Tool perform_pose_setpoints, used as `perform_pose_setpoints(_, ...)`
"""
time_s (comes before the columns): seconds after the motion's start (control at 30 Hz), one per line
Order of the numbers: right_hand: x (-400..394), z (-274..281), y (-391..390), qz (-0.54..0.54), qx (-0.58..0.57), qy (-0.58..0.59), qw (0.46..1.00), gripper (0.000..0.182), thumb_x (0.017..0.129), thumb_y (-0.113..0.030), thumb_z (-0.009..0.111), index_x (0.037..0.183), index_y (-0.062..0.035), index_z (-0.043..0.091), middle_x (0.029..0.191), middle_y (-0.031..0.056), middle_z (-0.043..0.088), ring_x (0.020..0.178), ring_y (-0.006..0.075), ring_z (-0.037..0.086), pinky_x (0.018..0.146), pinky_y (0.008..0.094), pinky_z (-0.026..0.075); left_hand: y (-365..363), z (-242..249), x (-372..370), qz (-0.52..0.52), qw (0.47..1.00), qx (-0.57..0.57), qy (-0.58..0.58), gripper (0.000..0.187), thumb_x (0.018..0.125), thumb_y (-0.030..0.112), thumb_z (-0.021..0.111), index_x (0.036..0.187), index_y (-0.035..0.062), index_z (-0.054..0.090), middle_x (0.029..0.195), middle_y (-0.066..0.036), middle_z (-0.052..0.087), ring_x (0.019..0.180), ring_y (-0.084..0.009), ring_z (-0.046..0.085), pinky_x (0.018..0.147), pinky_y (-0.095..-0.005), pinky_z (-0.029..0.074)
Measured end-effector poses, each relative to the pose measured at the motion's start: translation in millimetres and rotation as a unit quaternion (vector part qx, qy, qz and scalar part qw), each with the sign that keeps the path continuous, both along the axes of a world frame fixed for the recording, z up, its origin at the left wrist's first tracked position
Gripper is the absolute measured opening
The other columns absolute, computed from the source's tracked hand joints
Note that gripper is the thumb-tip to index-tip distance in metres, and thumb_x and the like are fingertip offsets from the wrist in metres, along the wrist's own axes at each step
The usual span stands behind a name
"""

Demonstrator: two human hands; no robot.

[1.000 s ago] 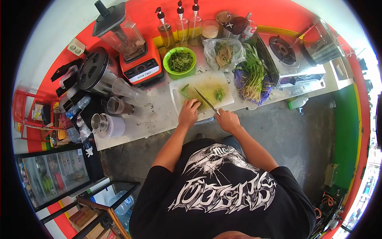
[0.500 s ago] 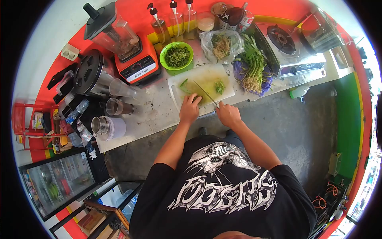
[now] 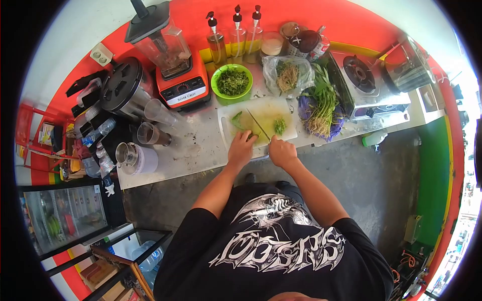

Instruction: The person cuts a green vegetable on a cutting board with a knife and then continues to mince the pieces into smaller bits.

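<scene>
A white cutting board lies at the counter's front edge. My right hand is closed around the handle of a knife, whose blade slants across the board toward the back left. Left of the blade, my left hand rests on the board with fingers curled down over leafy greens; the part beneath the fingertips is hidden. A green leaf sticks out behind those fingers. To the right of the knife sits a small pile of cut greens.
Behind the board stand a lime-green bowl of chopped greens and a red blender. A plastic bag with roots and a rooted bunch of greens lie right, beside a gas stove. Plastic cups stand left.
The view has shifted, so the counter sits lower in the picture. The knife handle has come closer to the left hand, and the blade now lies nearer the board's middle.
</scene>
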State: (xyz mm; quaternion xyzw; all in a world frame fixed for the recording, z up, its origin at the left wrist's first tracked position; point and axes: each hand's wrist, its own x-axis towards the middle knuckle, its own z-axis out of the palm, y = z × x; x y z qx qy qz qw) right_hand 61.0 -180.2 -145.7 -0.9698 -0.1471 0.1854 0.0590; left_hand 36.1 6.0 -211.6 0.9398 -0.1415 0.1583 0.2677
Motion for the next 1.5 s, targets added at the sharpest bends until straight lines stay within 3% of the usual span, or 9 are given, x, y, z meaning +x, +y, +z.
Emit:
perform_pose_setpoints(0.07,-11,5,2,0.007,-0.043,0.017,0.999,0.031,0.104,-0.031,0.051,0.110,-0.0006,0.050,0.097,0.0237,0.074,0.090,0.0406,0.074,0.079,0.0510,0.058,0,2,0,0.003,1.000,0.001,0.005,0.040,0.076,0.000,0.065,0.115,0.0096,0.073,0.123,-0.010,0.061,0.104,-0.0322,0.057,0.093,-0.0420,0.052)
perform_pose_setpoints(0.17,-24,-19,6,-0.046,-0.011,0.042,0.998,0.030,0.103,-0.029,0.051,0.112,0.0001,0.050,0.097,0.0236,0.074,0.093,0.0398,0.074,0.081,0.0498,0.058,-1,0,-1,0.010,1.000,-0.024,-0.007,0.040,0.076,-0.001,0.065,0.114,0.0094,0.072,0.124,-0.010,0.061,0.104,-0.0324,0.057,0.093,-0.0427,0.052)
perform_pose_setpoints(0.3,-2,-18,10,-0.030,-0.006,0.040,0.999,0.029,0.102,-0.025,0.053,0.116,0.0001,0.048,0.098,0.0242,0.074,0.096,0.0400,0.073,0.082,0.0490,0.058,0,1,0,0.007,1.000,0.000,-0.001,0.039,0.076,0.000,0.065,0.114,0.0091,0.072,0.123,-0.011,0.061,0.106,-0.0324,0.058,0.092,-0.0436,0.052)
perform_pose_setpoints(0.37,10,-15,8,0.013,-0.006,0.027,1.000,0.029,0.099,-0.020,0.055,0.117,0.0008,0.046,0.099,0.0250,0.073,0.096,0.0402,0.073,0.081,0.0490,0.059,0,-1,-1,0.005,1.000,0.012,-0.008,0.039,0.076,0.000,0.064,0.114,0.0088,0.072,0.122,-0.011,0.061,0.106,-0.0325,0.058,0.093,-0.0438,0.052)
perform_pose_setpoints(0.57,-15,-3,11,-0.010,-0.043,0.067,0.997,0.029,0.091,-0.012,0.061,0.114,0.0015,0.047,0.102,0.0238,0.074,0.096,0.0393,0.074,0.083,0.0461,0.059,1,0,0,0.011,1.000,-0.013,0.010,0.036,0.079,0.003,0.064,0.114,0.0088,0.071,0.120,-0.011,0.060,0.106,-0.0331,0.057,0.092,-0.0447,0.051)
perform_pose_setpoints(0.77,18,-4,21,0.021,-0.033,0.069,0.997,0.037,0.089,-0.012,0.064,0.118,0.0026,0.045,0.105,0.0236,0.073,0.098,0.0384,0.074,0.083,0.0454,0.059,2,7,1,-0.023,0.999,-0.037,-0.003,0.033,0.081,0.006,0.066,0.115,0.0064,0.069,0.116,-0.011,0.059,0.106,-0.0323,0.057,0.090,-0.0454,0.050)
perform_pose_setpoints(1.13,12,-8,27,0.021,-0.040,0.057,0.997,0.037,0.087,-0.011,0.067,0.115,0.0026,0.048,0.101,0.0241,0.074,0.097,0.0377,0.074,0.082,0.0440,0.060,1,1,3,-0.004,0.999,-0.021,-0.036,0.029,0.078,0.001,0.068,0.106,0.0061,0.072,0.107,-0.008,0.062,0.101,-0.0305,0.058,0.087,-0.0413,0.052)
perform_pose_setpoints(1.37,-13,3,22,0.046,-0.058,0.068,0.995,0.037,0.087,-0.012,0.067,0.114,0.0046,0.048,0.099,0.0239,0.074,0.095,0.0374,0.075,0.080,0.0441,0.061,1,6,3,-0.011,0.999,-0.039,-0.031,0.022,0.080,0.001,0.067,0.102,0.0047,0.071,0.103,-0.008,0.063,0.096,-0.0325,0.058,0.083,-0.0425,0.051)
perform_pose_setpoints(1.5,-5,-16,31,-0.011,-0.007,0.056,0.998,0.040,0.086,-0.012,0.069,0.116,0.0045,0.047,0.100,0.0245,0.074,0.096,0.0375,0.075,0.081,0.0441,0.060,1,2,7,-0.007,0.996,-0.065,-0.052,0.023,0.080,0.003,0.069,0.102,0.0049,0.071,0.102,-0.009,0.064,0.094,-0.0318,0.059,0.083,-0.0430,0.052)
